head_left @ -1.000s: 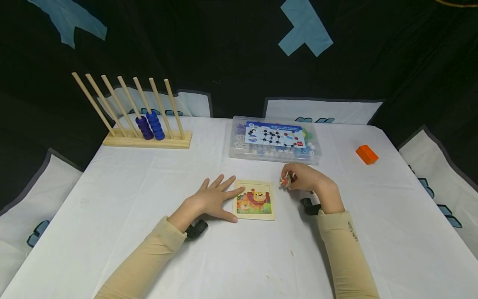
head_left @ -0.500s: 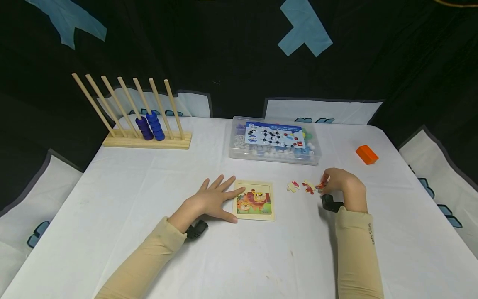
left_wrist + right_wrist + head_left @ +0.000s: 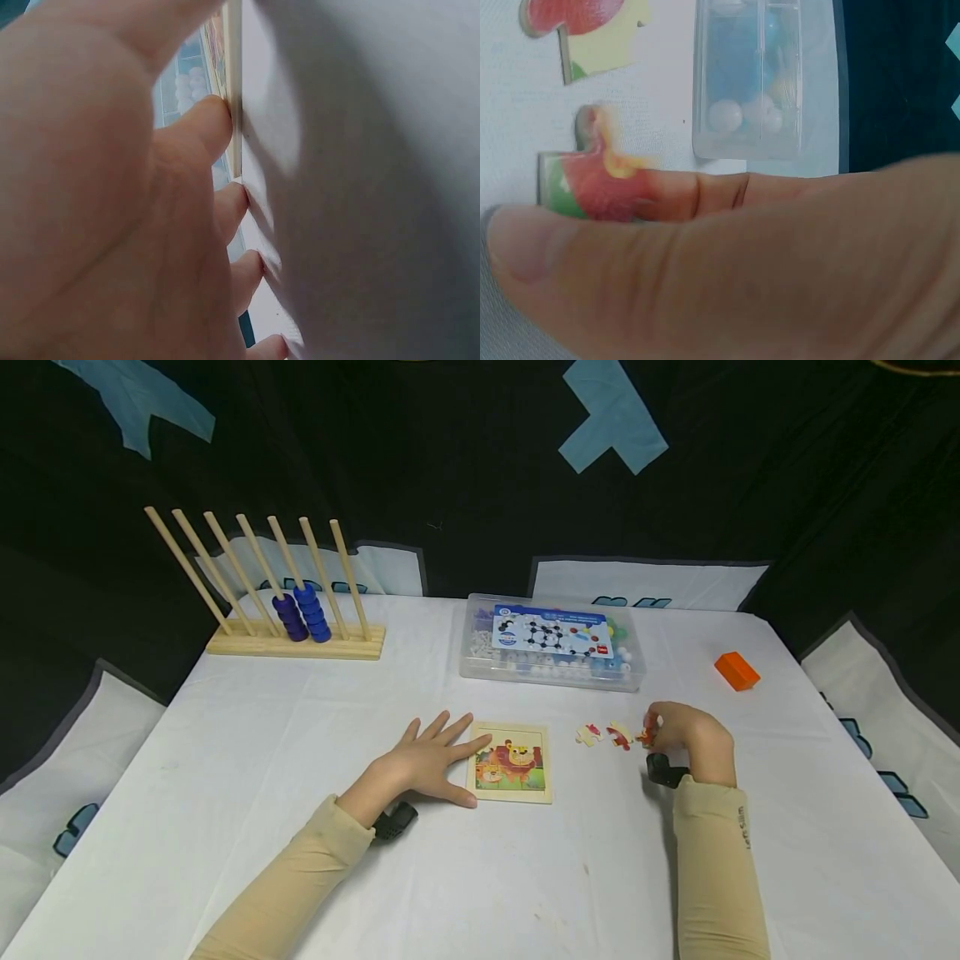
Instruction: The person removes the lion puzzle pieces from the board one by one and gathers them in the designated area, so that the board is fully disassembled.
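A square wooden jigsaw puzzle [image 3: 512,762] with a lion picture in a pale frame lies flat on the table. My left hand [image 3: 429,764] rests spread beside it, its index fingertip reaching over the frame's left edge; in the left wrist view, the fingertips touch down along the frame and cloth. To the right, my right hand [image 3: 687,731] pinches a red and green jigsaw piece [image 3: 604,184] between thumb and fingers, low at the table. Two loose jigsaw pieces, a pale one [image 3: 588,734] and a red-and-yellow one [image 3: 620,737], lie in a row left of that hand.
Behind the puzzle lies a clear plastic box [image 3: 551,643] of small molecule-model parts. A wooden peg rack [image 3: 296,646] with blue and purple rings stands at the back left. An orange block [image 3: 737,671] lies at the back right.
My right hand has moved right from beside the puzzle, and two loose pieces now show where it was. During the last half second it has barely shifted. The left hand stays still.
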Motion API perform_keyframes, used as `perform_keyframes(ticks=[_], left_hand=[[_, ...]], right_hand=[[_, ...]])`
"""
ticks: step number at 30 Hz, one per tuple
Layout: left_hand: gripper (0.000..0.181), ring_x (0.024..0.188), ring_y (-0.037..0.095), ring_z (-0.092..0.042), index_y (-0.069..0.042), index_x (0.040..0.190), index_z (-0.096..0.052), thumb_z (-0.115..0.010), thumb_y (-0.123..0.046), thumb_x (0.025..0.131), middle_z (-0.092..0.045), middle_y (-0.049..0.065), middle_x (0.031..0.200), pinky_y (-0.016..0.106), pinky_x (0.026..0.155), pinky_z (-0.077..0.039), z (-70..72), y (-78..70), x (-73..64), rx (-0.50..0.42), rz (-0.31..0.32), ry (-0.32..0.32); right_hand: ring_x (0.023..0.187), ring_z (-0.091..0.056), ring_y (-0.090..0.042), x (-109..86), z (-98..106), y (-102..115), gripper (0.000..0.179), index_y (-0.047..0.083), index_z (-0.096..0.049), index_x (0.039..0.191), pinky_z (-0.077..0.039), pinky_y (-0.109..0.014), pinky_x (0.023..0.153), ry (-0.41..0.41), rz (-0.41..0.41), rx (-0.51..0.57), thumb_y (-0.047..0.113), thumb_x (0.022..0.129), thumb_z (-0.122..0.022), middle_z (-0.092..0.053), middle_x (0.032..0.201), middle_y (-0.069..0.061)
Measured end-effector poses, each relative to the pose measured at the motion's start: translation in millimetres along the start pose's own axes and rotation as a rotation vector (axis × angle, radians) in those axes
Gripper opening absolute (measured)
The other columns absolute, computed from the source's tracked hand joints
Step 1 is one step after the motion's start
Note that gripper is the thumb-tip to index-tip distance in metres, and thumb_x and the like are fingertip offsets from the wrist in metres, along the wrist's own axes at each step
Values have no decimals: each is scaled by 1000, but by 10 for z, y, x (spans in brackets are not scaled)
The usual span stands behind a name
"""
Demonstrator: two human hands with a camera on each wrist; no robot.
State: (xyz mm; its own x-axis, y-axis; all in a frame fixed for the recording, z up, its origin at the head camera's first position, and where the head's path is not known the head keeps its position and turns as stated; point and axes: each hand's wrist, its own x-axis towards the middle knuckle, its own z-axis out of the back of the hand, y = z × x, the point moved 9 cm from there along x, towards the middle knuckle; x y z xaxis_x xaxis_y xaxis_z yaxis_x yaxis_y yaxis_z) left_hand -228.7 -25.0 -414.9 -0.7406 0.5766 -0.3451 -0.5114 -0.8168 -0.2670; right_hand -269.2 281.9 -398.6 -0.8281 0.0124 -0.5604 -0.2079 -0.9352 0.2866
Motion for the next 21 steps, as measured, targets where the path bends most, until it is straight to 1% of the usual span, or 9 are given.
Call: perform_keyframes(ticks=[6, 10, 12, 15, 18, 20, 21], left_hand=[[92, 135, 32, 4, -32, 145, -20, -61, -65, 70, -1, 3, 151, 60, 101, -1, 6, -7, 0, 5, -1, -2], [91, 135, 33, 3, -32, 145, -20, -61, -65, 70, -1, 4, 151, 60, 101, -1, 5, -8, 8, 8, -1, 1], [91, 135, 33, 3, -31, 145, -20, -61, -65, 71, -1, 4, 151, 60, 101, -1, 2, -10, 10, 8, -3, 3], [91, 135, 33, 4, -31, 145, -20, -61, -64, 71, -1, 4, 151, 60, 101, -1, 1, -14, 9, 6, -6, 4], [91, 135, 33, 4, -30, 145, -20, -61, -64, 71, -1, 4, 151, 60, 101, -1, 2, -14, 7, 10, -4, 6], [91, 135, 33, 4, -30, 145, -20, -61, -64, 71, -1, 4, 151, 60, 101, -1, 7, -20, 2, 8, -4, 7], [91, 135, 33, 4, -30, 145, -20, -61, -64, 71, -1, 4, 151, 60, 101, -1, 9, -21, 1, 7, -2, 9]], right_hand=[[87, -45, -34, 2, -11, 16, 24, 1, -56, 95, -41, -41, 70, 4, 33, -32, 4, 75, -67, -52, 91, -16], [88, -45, -34, -3, 3, 45, 31, 2, -55, 99, -42, -41, 70, -2, 22, -30, 14, 76, -71, -52, 93, -16], [87, -46, -32, -13, 28, 123, 36, 1, -54, 103, -43, -41, 70, -17, 49, -26, 19, 77, -71, -53, 94, -15], [80, -51, -29, -45, 48, 361, 42, 0, -52, 110, -46, -39, 67, -44, 150, -1, 25, 81, -68, -54, 99, -16], [71, -55, -27, -97, 0, 707, 42, 0, -51, 114, -48, -38, 60, -50, 307, 30, 25, 83, -65, -53, 106, -18], [75, -55, -27, -139, -86, 948, 43, 2, -52, 116, -49, -37, 60, -28, 408, 49, 24, 83, -67, -51, 112, -18], [79, -55, -27, -163, -138, 1071, 43, 3, -52, 116, -49, -36, 61, -15, 471, 42, 23, 82, -68, -51, 112, -17]])
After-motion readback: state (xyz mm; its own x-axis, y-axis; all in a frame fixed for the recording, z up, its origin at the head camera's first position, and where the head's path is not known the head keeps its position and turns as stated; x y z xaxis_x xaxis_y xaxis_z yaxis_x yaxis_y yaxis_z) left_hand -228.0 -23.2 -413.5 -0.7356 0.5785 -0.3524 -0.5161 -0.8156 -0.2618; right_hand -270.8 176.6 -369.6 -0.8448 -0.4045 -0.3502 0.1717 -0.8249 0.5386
